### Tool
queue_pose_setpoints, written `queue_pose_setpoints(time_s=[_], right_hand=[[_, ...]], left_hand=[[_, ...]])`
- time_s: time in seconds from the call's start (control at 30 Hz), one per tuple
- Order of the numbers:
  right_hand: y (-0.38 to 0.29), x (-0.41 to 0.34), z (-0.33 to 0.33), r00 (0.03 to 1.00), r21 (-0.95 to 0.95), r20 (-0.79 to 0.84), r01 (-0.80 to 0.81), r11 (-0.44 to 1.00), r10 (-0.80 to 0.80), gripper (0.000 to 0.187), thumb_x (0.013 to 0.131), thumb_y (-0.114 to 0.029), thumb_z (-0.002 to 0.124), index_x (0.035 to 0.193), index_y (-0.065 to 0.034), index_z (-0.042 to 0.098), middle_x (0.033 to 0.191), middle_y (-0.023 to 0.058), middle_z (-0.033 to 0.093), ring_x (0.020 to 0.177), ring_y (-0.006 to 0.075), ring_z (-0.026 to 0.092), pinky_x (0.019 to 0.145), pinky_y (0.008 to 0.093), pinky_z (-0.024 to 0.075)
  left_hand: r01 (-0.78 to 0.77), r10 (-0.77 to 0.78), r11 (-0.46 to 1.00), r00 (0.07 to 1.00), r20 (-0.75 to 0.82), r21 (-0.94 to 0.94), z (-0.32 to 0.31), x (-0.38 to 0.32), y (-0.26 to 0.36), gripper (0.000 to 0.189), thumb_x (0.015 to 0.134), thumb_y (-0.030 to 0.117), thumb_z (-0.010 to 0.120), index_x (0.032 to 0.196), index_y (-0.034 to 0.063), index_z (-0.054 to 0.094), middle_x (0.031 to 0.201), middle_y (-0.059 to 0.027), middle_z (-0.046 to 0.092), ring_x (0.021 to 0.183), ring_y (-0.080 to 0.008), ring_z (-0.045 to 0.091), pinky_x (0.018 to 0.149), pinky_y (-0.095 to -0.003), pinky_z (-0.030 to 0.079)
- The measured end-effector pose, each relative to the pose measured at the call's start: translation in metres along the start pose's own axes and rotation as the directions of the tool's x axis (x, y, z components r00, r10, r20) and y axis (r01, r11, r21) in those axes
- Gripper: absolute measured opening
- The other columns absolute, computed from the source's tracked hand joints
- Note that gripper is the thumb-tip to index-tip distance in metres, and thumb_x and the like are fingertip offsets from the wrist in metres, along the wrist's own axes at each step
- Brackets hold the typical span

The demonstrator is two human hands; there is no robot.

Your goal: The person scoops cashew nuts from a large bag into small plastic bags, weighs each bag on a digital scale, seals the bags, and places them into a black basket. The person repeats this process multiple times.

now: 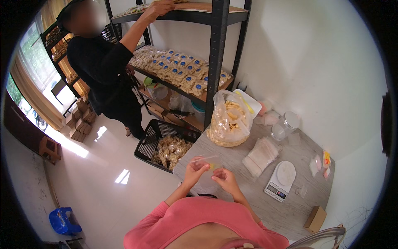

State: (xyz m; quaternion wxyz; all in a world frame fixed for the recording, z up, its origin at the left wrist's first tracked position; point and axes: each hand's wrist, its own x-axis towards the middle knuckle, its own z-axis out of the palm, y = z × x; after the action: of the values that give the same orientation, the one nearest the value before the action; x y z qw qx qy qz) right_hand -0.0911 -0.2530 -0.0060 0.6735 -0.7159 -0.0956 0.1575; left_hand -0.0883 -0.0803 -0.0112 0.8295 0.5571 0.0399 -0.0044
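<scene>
A small clear plastic bag [205, 181] is held in front of my chest, over the near edge of the table. My left hand [196, 171] pinches it at the left near its top. The fingers of my right hand [224, 178] are on its right side. A small yellow patch [212, 166] shows at the left fingertips; what it is I cannot tell. Beyond my hands stands a large open plastic bag of tube-shaped snacks [231, 124]. To the right lie a stack of flat clear bags [261, 156] and a white digital kitchen scale [281, 180].
A black plastic crate [147, 149] of bagged snacks stands left of the table. Behind it a co-worker [99, 68] reaches to a black shelf rack [217, 46] with labelled packets. A clear jar [283, 126], a white tray [253, 104] and a cardboard box [315, 219] rest on the table.
</scene>
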Motion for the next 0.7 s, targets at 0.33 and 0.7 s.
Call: queue_pose_setpoints(time_s=[0.33,0.7], right_hand=[[-0.029,0.009,-0.002,0.851,-0.253,-0.254,0.4,0.881,-0.459,0.026,0.078,-0.01,0.066,0.1,-0.0025,0.055,0.108,0.0141,0.057,0.09,0.02,0.057,0.076,0.0317,0.0459],[-0.053,0.008,-0.019,0.961,-0.325,0.09,0.276,0.904,-0.261,0.013,0.081,-0.007,0.06,0.088,0.0039,0.063,0.092,0.0135,0.062,0.08,0.0214,0.062,0.07,0.0305,0.0489]], left_hand=[[-0.107,0.023,0.905,0.978,0.205,0.411,0.002,-0.003,0.021,0.034,0.082,0.009,0.067,0.111,-0.0013,0.052,0.09,-0.0064,0.066,0.085,-0.0116,0.063,0.075,-0.0246,0.05],[-0.312,-0.005,0.819,0.835,0.55,0.482,-0.001,0.0,0.033,0.031,0.086,0.012,0.06,0.114,0.0028,0.051,0.091,-0.0103,0.068,0.087,-0.0195,0.066,0.076,-0.0304,0.049]])
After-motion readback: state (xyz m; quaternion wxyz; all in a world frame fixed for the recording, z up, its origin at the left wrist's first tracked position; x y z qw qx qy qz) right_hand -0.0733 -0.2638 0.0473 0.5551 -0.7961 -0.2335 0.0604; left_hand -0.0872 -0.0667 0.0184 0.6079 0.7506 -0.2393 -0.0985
